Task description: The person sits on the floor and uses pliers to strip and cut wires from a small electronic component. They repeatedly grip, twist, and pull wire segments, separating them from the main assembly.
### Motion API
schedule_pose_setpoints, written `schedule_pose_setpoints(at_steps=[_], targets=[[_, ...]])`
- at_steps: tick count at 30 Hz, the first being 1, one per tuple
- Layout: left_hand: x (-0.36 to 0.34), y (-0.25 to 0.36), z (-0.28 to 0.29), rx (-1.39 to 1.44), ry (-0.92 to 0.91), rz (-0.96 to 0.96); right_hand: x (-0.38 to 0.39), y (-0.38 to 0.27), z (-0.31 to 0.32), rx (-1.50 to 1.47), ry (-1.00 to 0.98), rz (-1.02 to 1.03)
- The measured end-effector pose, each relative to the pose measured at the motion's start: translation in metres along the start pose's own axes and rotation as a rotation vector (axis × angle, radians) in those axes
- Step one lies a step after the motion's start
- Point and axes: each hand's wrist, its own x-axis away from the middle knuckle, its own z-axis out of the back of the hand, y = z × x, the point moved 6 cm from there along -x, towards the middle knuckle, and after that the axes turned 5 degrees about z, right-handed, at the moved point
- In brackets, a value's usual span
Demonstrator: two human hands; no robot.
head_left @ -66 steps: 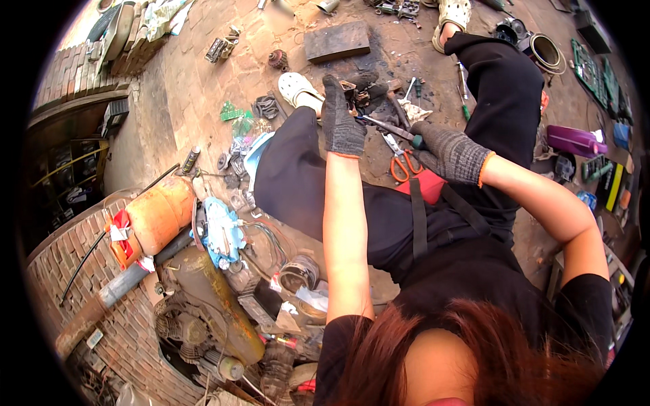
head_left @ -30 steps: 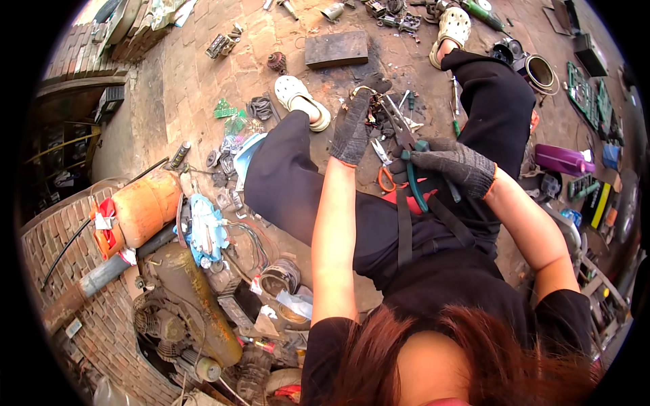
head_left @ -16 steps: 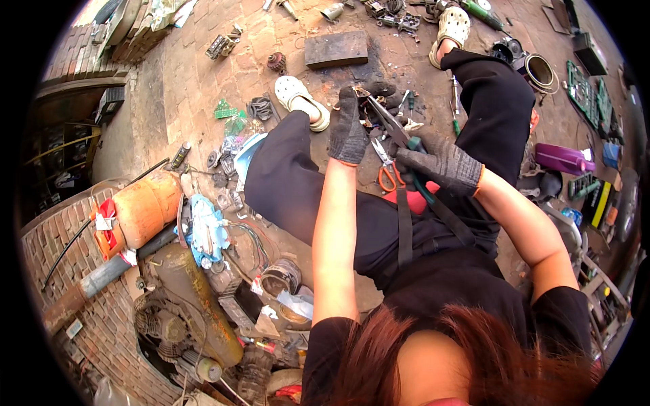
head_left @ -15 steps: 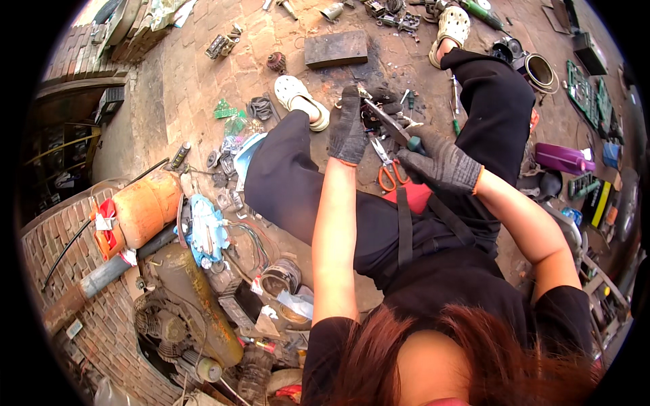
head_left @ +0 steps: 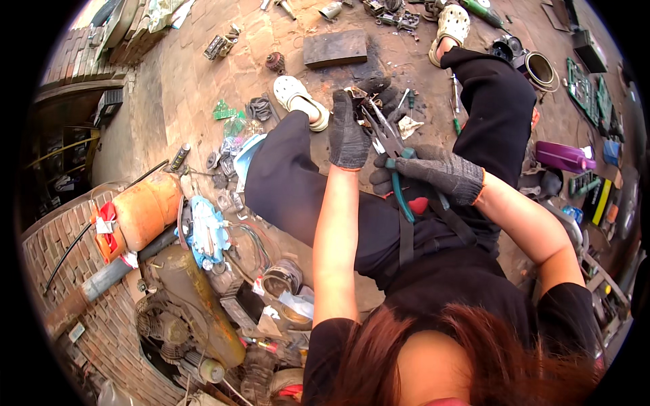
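Observation:
My left hand (head_left: 349, 132), in a dark grey knitted glove, is closed round a small metal part (head_left: 357, 93), mostly hidden by thumb and fingers. In my right hand (head_left: 443, 172), gloved the same way, is a pair of long-nosed pliers (head_left: 388, 143) with teal handles. The jaws are spread and point up at the left hand's fingers; whether they touch the metal part I cannot make out. One teal handle hangs below my right fingers. A crumpled pale scrap (head_left: 409, 126) lies on the ground just beyond the pliers.
Between my knees and beyond them are a dark metal block (head_left: 335, 49), a small wound motor armature (head_left: 275, 62) and a screwdriver (head_left: 410, 97). To the right lie a purple bottle (head_left: 564, 157) and a green tool case (head_left: 586, 95). An orange gas cylinder (head_left: 145, 206) is at left.
The right hand has turned the pliers, bringing their teal handles into view and spreading the jaws. The orange-handled scissors are now largely covered by the hand and pliers. My left hand stays nearly in place.

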Motion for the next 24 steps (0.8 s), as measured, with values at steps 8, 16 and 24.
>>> schedule_pose_setpoints(at_steps=[8,16,24], targets=[[0.004,0.005,-0.012,-0.063,-0.060,-0.055,-0.009,0.002,-0.010,-0.238,0.005,0.074],[0.009,0.011,0.011,-0.216,0.085,-0.077,-0.007,-0.009,0.014,0.417,0.074,0.111],[0.014,0.016,0.000,-0.512,0.255,0.006,-0.019,-0.021,0.040,1.401,0.420,0.458]])
